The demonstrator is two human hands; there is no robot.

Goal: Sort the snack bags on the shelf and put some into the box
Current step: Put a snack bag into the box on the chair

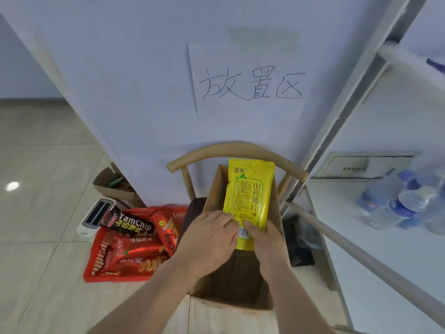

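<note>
A yellow snack bag [248, 203] is held upright over the open cardboard box [212, 189], which stands on a wooden chair [236, 150]; its lower end is pinched from both sides, the left hand [212, 235] closed on the bottom left edge and the right hand [262, 235] closed on the bottom right beside the barcode. The bag is judged light, soft and crinkly, with a glossy film that may slip and thin crisps inside that would break if squeezed, so the flat sealed edges are the safer place to be gripped. The inside of the box is largely hidden by the bag and the hands, so what it holds cannot be told. On the floor to the left, a red plastic basket [96, 276] is filled with red snack bags [134, 251] and one dark bag [130, 225] lying on top. On the white shelf [385, 237] to the right, blue-capped water bottles [404, 201] are seen.
</note>
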